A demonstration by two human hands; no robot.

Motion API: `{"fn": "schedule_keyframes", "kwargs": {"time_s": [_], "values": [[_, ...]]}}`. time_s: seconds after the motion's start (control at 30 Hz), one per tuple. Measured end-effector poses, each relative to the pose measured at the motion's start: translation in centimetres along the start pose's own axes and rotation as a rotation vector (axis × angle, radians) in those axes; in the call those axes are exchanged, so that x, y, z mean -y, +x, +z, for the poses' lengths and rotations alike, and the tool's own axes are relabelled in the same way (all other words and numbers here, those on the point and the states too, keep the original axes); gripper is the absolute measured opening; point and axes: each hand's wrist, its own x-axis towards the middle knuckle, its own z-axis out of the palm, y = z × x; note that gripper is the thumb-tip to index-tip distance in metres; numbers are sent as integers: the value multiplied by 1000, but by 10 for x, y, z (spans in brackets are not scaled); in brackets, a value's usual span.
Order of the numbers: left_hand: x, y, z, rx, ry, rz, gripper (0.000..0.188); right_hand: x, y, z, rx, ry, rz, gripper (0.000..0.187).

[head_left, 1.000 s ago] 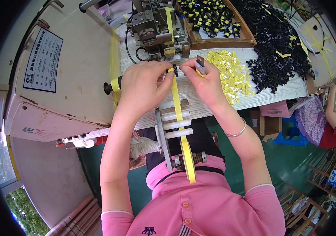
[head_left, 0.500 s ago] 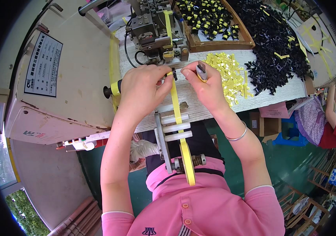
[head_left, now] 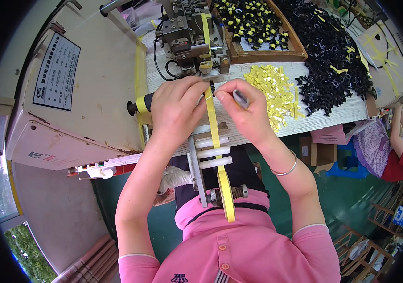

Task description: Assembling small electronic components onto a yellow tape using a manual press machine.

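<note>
Both my hands meet over the white work table, just in front of the metal press. My left hand (head_left: 175,107) is closed, its fingertips at the left side of a small black toothed plastic part (head_left: 212,86). My right hand (head_left: 248,113) is closed around a slim grey metal tool (head_left: 240,99), whose end sticks up between thumb and fingers; its kind is unclear. The right fingertips are close by the black part's right side. Beneath the hands runs a yellow tape (head_left: 213,120), over white rollers (head_left: 214,153) from a tape roll (head_left: 227,200) near my waist.
The metal press (head_left: 185,40) stands behind my hands, a beige machine cabinet (head_left: 93,89) to the left. Yellow strips (head_left: 272,92) lie right of my hands, with black plastic parts (head_left: 331,61) beyond. A wooden tray (head_left: 267,57) holds black-and-yellow pieces. Another person's arm (head_left: 396,129) shows far right.
My left hand has shifted slightly right and its fingers are held a little higher. The right hand has turned slightly, the tool with it. The view has shifted a little.
</note>
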Motion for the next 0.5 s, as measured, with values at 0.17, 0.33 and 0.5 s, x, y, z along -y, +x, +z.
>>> {"fn": "schedule_keyframes", "kwargs": {"time_s": [0.17, 0.33, 0.5], "values": [[2, -2, 0, -21, -47, 41, 25, -3, 4, -2, -25, 91, 36, 5], [0, -1, 0, -25, -52, 48, 21, -3, 10, -10, 104, -168, -101, 14], [2, -3, 1, -41, -99, 25, 20, -1, 19, -13, 184, -422, -332, 23]]}}
